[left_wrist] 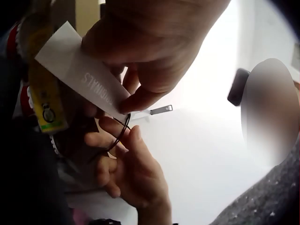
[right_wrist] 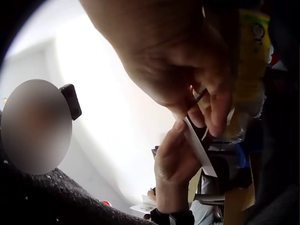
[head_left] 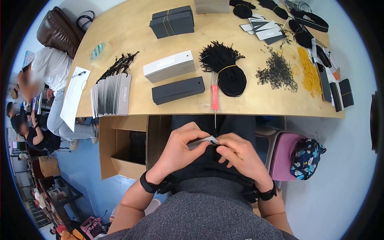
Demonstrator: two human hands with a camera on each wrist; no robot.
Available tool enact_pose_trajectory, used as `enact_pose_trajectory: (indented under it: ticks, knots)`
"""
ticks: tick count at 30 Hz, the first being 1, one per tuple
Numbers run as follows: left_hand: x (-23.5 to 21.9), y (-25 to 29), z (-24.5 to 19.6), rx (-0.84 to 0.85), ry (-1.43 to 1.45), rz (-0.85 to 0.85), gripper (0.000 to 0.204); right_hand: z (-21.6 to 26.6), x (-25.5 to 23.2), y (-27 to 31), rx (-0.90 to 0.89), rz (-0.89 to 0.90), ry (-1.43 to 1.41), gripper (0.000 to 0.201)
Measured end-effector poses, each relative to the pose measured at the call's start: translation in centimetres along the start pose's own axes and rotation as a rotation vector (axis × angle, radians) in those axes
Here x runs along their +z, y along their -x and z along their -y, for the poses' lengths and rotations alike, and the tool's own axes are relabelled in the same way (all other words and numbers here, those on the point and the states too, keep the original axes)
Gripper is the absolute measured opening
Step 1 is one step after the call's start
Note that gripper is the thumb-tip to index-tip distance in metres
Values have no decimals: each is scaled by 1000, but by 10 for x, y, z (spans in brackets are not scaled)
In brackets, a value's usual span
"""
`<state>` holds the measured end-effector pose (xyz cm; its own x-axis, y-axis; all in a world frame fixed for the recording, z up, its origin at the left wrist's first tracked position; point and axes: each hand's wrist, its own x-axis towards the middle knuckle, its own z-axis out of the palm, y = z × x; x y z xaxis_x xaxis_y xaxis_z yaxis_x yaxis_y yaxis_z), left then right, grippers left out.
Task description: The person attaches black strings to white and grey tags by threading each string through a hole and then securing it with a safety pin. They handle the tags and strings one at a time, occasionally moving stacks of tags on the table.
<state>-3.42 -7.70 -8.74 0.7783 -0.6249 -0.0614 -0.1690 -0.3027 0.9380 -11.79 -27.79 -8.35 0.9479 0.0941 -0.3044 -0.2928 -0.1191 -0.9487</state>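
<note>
My left hand (head_left: 182,146) pinches a flat hang tag (head_left: 197,143) between thumb and fingers, over the lap just off the table's front edge. In the left wrist view the tag (left_wrist: 77,70) shows pale "ORIGINALS" lettering. A looped black cord (left_wrist: 123,133) hangs from its narrow end. My right hand (head_left: 242,154) is at that end, thumb and forefinger pinching the cord; its other fingers are loosely bent. The right wrist view shows the tag (right_wrist: 199,145) edge-on between both hands.
On the table (head_left: 132,40) lie a fanned row of corded tags (head_left: 110,96), white (head_left: 169,66) and dark tag stacks (head_left: 178,90), a black cord bundle (head_left: 232,80), a red-handled tool (head_left: 215,98), small dark pins (head_left: 278,72) and yellow bands (head_left: 309,74). A cardboard box (head_left: 128,166) stands below left.
</note>
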Motion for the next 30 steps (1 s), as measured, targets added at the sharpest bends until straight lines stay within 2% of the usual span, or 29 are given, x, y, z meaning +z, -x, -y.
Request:
enact_pose_trajectory:
  ticks: [2, 4, 7, 9, 13, 15, 16, 18, 19, 20, 22, 23, 24, 26, 30]
  knots:
    - [-4, 2, -11, 117, -81, -53, 19, 10, -8, 1, -25, -55, -28, 26]
    - [-6, 3, -21, 127, -60, -46, 19, 19, -14, 2, -69, -146, -64, 25]
    - [-8, 1, -24, 137, -43, -23, 19, 26, -19, -2, -112, -136, -97, 24]
    - [-8, 0, -23, 133, -48, -5, 19, 23, -19, -8, -271, -77, 68, 20]
    - [-10, 1, -21, 110, -74, 47, 17, 20, -16, -19, -243, -4, 150, 14]
    - [-13, 2, -18, 92, -103, 60, 17, 20, -14, -20, -47, 9, -207, 19]
    - [-13, 3, -17, 97, -99, 53, 16, 17, -15, -21, -48, 11, -207, 19]
    - [-15, 4, -16, 102, -94, 47, 16, 6, -22, -20, 94, 201, -528, 28]
    - [-16, 4, -16, 70, -45, 44, 16, 4, -25, -19, 113, 289, -448, 38]
    - [-18, 4, -16, 38, 3, 41, 16, 6, -25, -18, 112, 289, -449, 38]
    - [-22, 4, -14, -14, 84, 81, 14, 13, -26, -15, 175, 219, -85, 42]
    - [-23, 5, -13, -69, 165, 121, 13, 12, -25, -15, 175, 220, -85, 42]
    - [-22, 4, -13, -70, 165, 119, 13, 10, -24, -16, 75, 174, 90, 35]
    - [-19, 3, -14, -205, 378, 104, 12, 7, -22, -16, -124, 74, 436, 24]
    - [-15, 0, -19, -209, 362, 82, 14, 15, -10, -15, -209, -14, 378, 21]
